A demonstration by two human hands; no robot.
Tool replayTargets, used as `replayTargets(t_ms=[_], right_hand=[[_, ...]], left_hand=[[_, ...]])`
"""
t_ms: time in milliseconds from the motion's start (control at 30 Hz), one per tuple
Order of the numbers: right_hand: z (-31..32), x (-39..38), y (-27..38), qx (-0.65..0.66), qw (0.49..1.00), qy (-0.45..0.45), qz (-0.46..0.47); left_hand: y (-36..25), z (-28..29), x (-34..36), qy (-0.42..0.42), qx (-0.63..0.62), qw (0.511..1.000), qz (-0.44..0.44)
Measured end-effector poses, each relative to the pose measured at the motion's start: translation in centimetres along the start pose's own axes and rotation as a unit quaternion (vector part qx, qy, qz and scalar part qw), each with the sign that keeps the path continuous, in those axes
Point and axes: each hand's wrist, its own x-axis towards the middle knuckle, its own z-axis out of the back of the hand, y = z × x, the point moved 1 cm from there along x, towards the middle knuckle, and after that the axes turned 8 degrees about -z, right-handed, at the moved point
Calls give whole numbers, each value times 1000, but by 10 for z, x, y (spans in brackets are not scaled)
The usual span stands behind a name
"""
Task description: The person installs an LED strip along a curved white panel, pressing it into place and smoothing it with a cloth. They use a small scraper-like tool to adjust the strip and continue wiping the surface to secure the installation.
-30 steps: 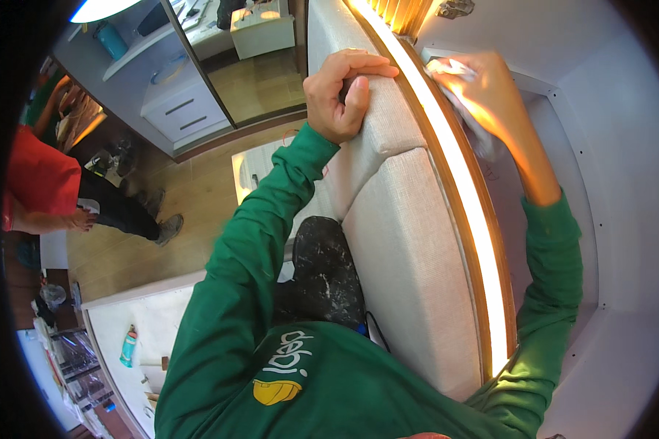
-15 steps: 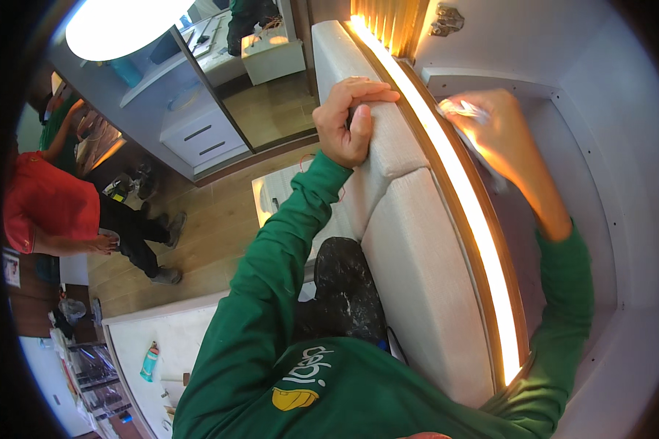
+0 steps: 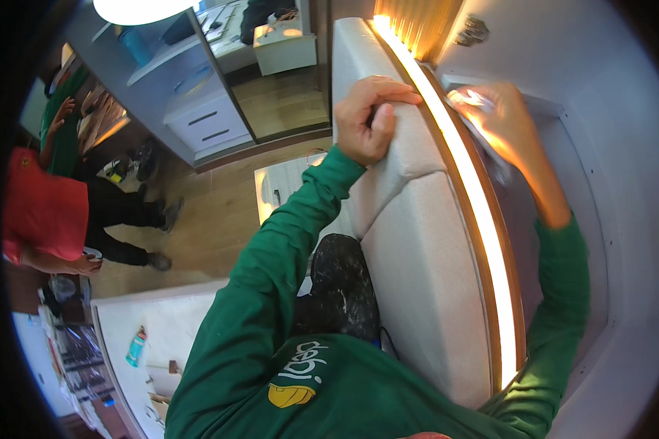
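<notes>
A padded panel (image 3: 425, 293) runs beside a lit strip (image 3: 476, 197) along a white wall (image 3: 622, 183). The left hand (image 3: 370, 117) grips the panel's top edge, while the right hand (image 3: 501, 121), fingers curled, presses a cloth (image 3: 470, 99) into the wall recess.
</notes>
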Motion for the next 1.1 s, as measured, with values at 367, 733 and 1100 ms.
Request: replayTargets(t_ms=[367, 733, 1100], right_hand=[[-29, 48, 12, -69, 997, -33, 14], [-23, 42, 24, -145, 985, -81, 47], [-17, 40, 33, -164, 985, -10, 50]], left_hand=[[0, -2, -3, -21, 1, 1000, 12], [1, -1, 0, -3, 1, 1000, 8], [0, -4, -1, -32, -33, 999, 16]])
